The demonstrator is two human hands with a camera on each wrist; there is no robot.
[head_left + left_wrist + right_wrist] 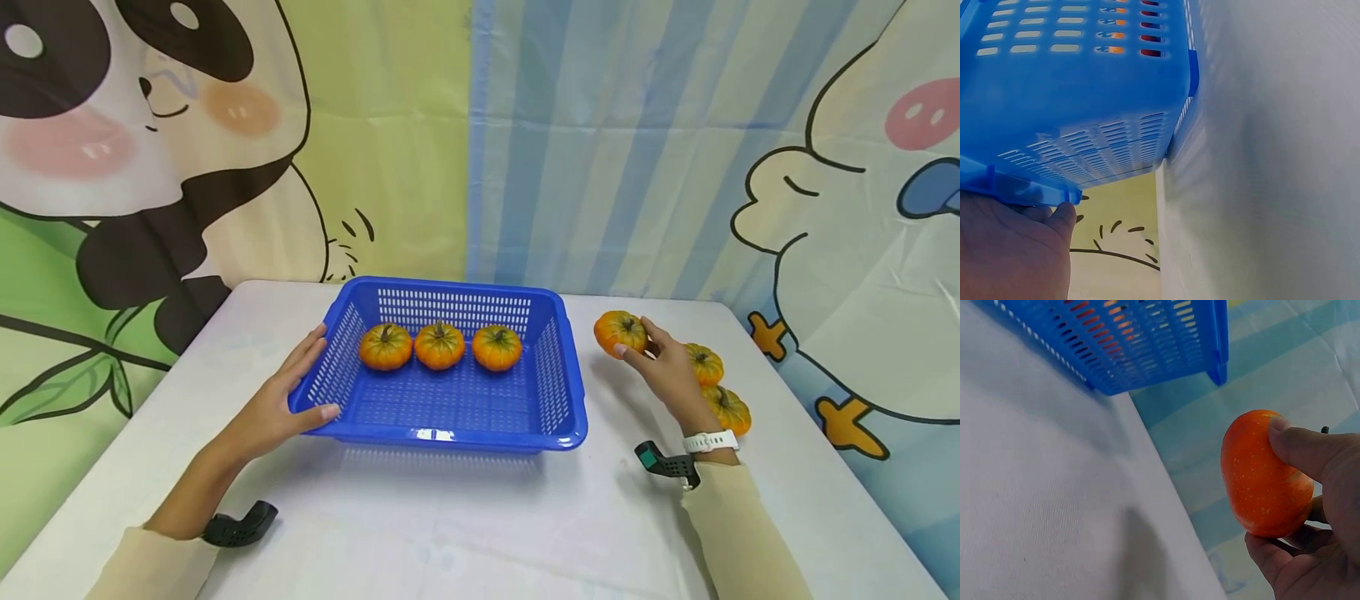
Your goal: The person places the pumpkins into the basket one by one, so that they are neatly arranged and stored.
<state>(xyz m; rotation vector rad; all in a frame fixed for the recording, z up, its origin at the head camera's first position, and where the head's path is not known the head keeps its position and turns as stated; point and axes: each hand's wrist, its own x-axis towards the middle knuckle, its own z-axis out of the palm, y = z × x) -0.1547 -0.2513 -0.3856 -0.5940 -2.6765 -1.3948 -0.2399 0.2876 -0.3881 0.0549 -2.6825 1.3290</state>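
Observation:
A blue plastic basket (450, 425) with slotted walls sits on the table, and three small orange-green pumpkins (439, 346) stand in a row inside it. My left hand (281, 408) grips the basket's left rim near its front corner, the thumb over the edge. In the left wrist view, that hand (1016, 250) is at the rim, partly hidden by it. To the basket's right, my right hand (663, 367) pinches another pumpkin (618, 332) above the table. The right wrist view shows the thumb on one side of this pumpkin (1263, 475) and fingers around the other.
Two more pumpkins (726, 410) lie close together at the table's right side, partly behind my right hand and wrist. The white table (480, 517) ends at the back against a printed cloth curtain (585, 167) with cartoon animals.

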